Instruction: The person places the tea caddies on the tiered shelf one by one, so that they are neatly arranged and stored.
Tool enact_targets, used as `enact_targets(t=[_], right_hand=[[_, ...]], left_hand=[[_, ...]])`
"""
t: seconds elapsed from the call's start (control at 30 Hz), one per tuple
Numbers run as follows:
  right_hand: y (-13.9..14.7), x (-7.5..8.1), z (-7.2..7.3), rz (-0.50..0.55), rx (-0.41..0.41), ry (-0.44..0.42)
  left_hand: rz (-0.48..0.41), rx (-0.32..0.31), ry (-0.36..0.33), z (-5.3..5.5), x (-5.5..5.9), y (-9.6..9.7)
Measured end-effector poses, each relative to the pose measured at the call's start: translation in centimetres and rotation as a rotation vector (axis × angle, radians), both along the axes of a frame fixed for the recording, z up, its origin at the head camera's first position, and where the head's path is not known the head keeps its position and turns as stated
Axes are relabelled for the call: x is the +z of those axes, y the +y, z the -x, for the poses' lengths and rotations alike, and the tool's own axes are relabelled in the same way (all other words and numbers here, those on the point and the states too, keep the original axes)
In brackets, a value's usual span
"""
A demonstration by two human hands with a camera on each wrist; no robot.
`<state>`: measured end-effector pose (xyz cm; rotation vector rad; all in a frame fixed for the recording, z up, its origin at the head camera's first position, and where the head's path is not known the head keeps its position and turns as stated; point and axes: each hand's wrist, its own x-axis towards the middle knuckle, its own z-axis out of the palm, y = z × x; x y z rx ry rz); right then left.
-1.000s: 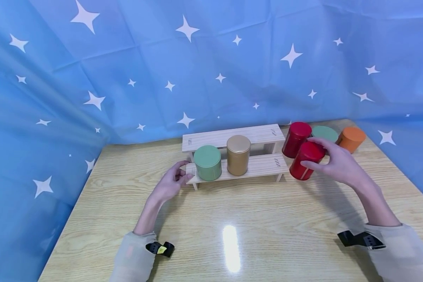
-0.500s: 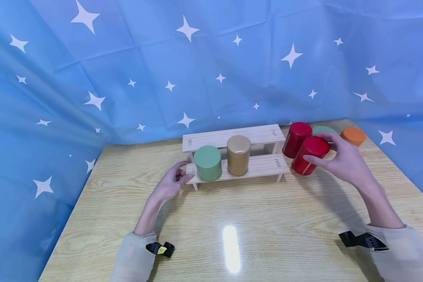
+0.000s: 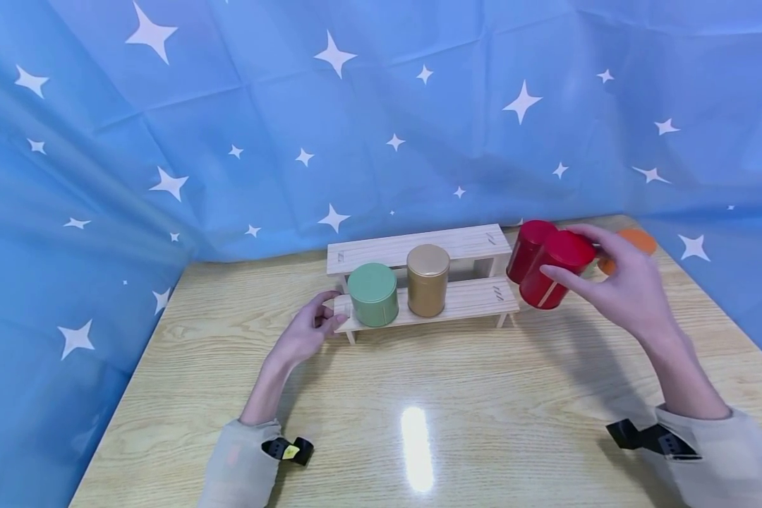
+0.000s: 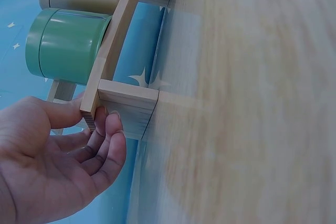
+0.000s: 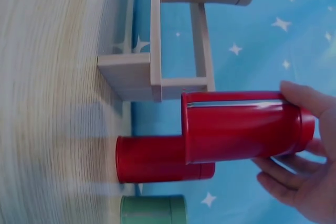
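My right hand [image 3: 635,289] grips a red canister [image 3: 555,271] near its lid, thumb on one side and fingers on the other. In the right wrist view this canister [image 5: 236,127] is raised above the table. At the left end of a two-tier wooden shelf [image 3: 419,245], my left hand [image 3: 306,331] pinches the lower board between thumb and fingers, as the left wrist view shows. A short green canister [image 3: 373,296] and a taller gold canister [image 3: 428,282] stand upright on that lower tier. The upper tier carries nothing.
A second red canister [image 3: 528,247] stands on the table just right of the shelf, partly behind the held one. Beside it is another green canister [image 5: 152,211], mostly hidden in the head view. An orange canister [image 3: 639,240] stands behind my right hand. A starry blue curtain [image 3: 260,141] hangs behind the table.
My right hand has lifted the red canister off the table, up and slightly back, and it now overlaps the other red one in the head view. My left hand stays on the shelf.
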<state>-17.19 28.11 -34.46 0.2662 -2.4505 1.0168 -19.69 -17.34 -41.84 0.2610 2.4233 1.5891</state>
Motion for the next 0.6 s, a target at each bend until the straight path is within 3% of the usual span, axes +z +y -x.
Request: enact_targets(t=[0.2,0.6], right_hand=[[-1.3,-0.2,0.1,-0.021,0.047,0.093],[-4.0,-0.7,0.8,-0.048,0.113,0.130]], left_hand=[[0.001,0.000,0.000,0.0,-0.1,-0.1],[-0.005,-0.007,0.001,-0.1,0.0,0.0]])
